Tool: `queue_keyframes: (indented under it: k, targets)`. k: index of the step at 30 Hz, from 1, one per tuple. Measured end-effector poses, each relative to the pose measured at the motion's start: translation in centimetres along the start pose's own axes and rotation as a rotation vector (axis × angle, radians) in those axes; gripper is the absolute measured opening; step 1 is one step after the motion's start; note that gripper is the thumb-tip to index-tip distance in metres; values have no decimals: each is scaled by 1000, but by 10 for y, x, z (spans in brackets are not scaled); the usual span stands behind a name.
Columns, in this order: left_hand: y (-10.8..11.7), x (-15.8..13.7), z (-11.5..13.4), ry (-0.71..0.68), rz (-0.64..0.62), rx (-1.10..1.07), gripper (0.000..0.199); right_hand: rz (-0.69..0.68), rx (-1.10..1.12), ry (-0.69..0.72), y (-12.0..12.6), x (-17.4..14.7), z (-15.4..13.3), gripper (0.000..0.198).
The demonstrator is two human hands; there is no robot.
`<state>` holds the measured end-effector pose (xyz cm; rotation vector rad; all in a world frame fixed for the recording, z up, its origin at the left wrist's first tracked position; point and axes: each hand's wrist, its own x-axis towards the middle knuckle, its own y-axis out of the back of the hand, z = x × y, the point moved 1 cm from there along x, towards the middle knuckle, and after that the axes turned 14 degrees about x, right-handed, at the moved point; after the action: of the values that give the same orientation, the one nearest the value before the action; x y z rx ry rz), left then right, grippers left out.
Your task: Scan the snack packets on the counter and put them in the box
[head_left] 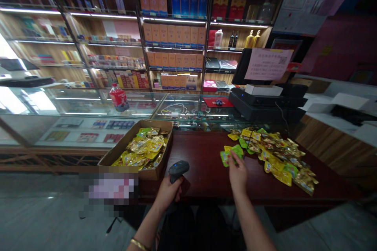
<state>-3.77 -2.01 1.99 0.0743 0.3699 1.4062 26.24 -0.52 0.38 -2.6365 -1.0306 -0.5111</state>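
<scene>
My left hand [172,191] is wrapped round the handle of a dark handheld barcode scanner [178,168], held above the front edge of the dark red table [197,149]. In the fingertips of my right hand [238,168] is a small green and yellow snack packet [225,159], just left of a heap of packets. That heap of gold, yellow and green snack packets [273,153] lies across the right part of the table. To the left, a cardboard box [169,141] holds many similar packets [144,145].
Behind the table runs a glass display counter [147,104] carrying a red bottle [118,97], a white cable [174,109] and a mouse [218,102] on a red mat. A monitor [240,66] with a paper sheet stands at the back right. Stocked shelves [173,50] line the wall.
</scene>
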Motion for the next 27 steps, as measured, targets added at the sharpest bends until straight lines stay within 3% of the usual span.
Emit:
queue_keyframes:
  k: [3,6,13,20,27]
  targets:
    - [1,0,-4,-4,-23,12,61,-214,89,-18,-51,-28,9,47]
    - [3,-1,-6,-8,-67,47,60,-337,76,51,-71,-47,20,38]
    - [7,-6,-2,-14,-124,79,49,-490,105,59,-66,-47,18,41]
    - [7,-9,-1,-52,-142,87,50,-442,209,-123,-70,-45,22,44]
    - [9,-5,-5,-70,-150,90,48,-442,207,-118,-71,-43,24,46]
